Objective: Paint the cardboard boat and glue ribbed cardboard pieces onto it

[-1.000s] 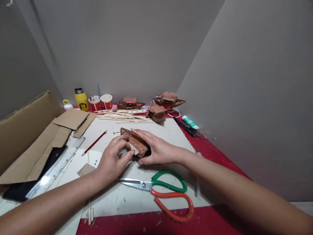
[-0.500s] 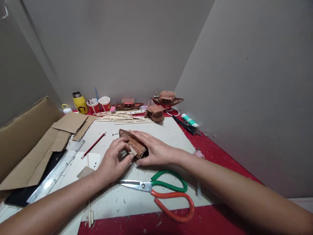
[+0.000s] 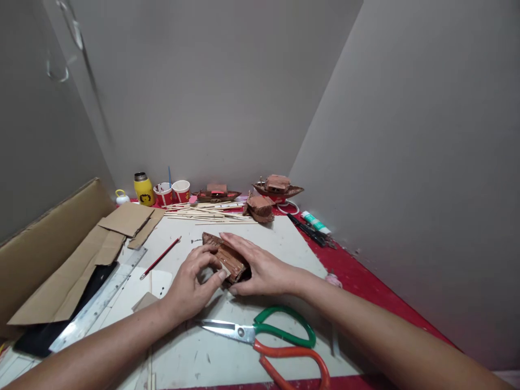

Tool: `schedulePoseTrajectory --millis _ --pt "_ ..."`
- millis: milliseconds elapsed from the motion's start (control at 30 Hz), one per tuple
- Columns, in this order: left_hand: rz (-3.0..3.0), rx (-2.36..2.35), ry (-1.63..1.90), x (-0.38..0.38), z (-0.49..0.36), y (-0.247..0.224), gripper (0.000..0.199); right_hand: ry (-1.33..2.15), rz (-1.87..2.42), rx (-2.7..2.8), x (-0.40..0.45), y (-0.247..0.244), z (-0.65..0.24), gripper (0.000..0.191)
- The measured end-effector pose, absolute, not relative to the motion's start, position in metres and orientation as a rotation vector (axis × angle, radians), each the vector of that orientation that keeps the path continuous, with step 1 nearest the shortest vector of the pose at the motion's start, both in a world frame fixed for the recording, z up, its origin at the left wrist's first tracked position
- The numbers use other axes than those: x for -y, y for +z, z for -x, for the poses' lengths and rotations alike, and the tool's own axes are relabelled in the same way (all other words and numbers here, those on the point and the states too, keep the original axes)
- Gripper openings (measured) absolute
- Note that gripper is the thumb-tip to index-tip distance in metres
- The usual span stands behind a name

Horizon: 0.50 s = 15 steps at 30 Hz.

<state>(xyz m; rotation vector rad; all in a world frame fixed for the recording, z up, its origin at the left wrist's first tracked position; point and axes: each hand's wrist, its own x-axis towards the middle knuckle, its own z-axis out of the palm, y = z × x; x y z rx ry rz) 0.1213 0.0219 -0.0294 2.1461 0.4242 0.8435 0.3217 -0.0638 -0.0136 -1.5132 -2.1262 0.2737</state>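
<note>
Over the middle of the white board, a brown model boat part (image 3: 229,259) with a ridged, glossy surface lies between both hands. My right hand (image 3: 260,265) grips it from the right, fingers along its far side and thumb low at its near end. On its left side my left hand (image 3: 199,276) is closed, its fingertips touching the part. A small tan piece (image 3: 225,270), its material unclear, shows between the left thumb and fingers. Just nearer to me rest scissors (image 3: 246,333) with one green and one orange handle loop. The underside of the brown part is hidden.
Cardboard pieces (image 3: 81,271), a steel ruler (image 3: 97,300) and a pencil (image 3: 160,257) lie left. Behind are thin wooden sticks (image 3: 211,211), paper cups (image 3: 181,190), a yellow bottle (image 3: 143,190) and model boats (image 3: 278,187). A glue tube (image 3: 316,222) sits at the right.
The camera view has tilted up slightly, so the table things appear lower. Both hands keep nearly the same hold on the brown part.
</note>
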Motion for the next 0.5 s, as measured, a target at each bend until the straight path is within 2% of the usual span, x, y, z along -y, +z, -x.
schedulePoseTrajectory --millis 133,300,500 --pt "-1.969 -0.514 0.934 -0.024 -0.118 -0.018 0.011 0.274 1.608 2.045 0.076 -0.004 -0.326 0.106" --pt "-1.437 -0.747 0.931 -0.027 -0.113 -0.007 0.020 0.316 1.738 1.865 0.096 -0.008 -0.329 0.103" --pt "-0.964 -0.916 0.756 -0.023 -0.109 -0.018 0.031 0.875 1.740 1.293 0.104 -0.014 -0.331 0.098"
